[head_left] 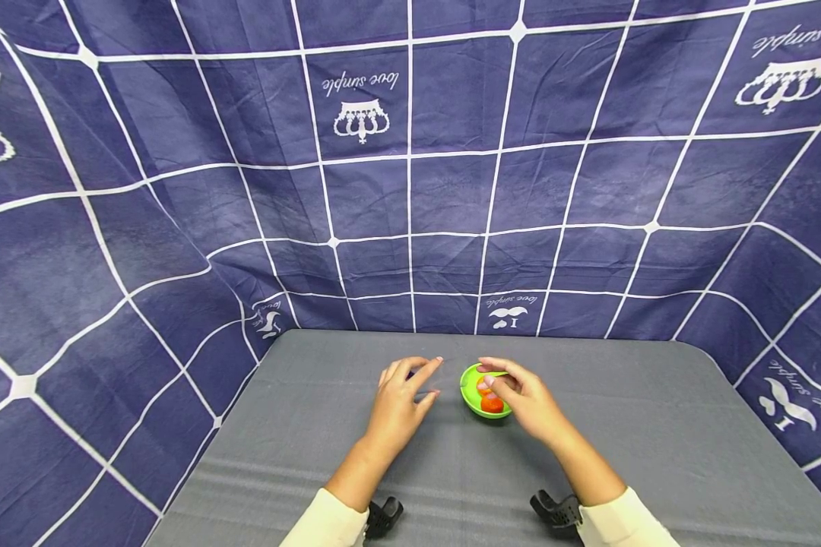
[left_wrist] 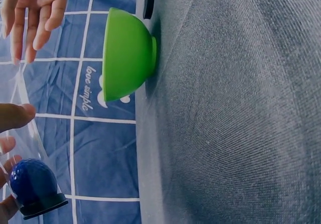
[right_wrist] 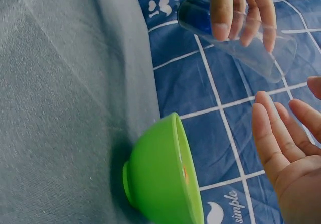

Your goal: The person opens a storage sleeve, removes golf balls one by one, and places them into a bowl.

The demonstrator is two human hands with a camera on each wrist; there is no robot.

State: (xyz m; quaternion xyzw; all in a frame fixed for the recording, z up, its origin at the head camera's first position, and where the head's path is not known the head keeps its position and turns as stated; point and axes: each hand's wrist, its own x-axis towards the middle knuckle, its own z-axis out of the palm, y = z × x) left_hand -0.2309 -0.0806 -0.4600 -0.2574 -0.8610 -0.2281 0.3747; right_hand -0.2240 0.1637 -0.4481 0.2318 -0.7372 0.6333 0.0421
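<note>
My left hand grips a clear plastic tube with curled fingers, tilted above the table. A blue textured ball sits inside at the tube's black-capped end. The tube's other end slants up toward the right hand. My right hand is over the right side of a green bowl, its fingers loosely extended and nothing in its grasp. Inside the bowl are an orange ball and a red-orange ball, partly overlapped by the right hand in the head view.
The bowl stands on a grey cloth-covered table. A small black disc lies on the table beyond the bowl in the left wrist view. Blue checked cloth hangs behind and at both sides. Black wrist mounts show near the sleeves.
</note>
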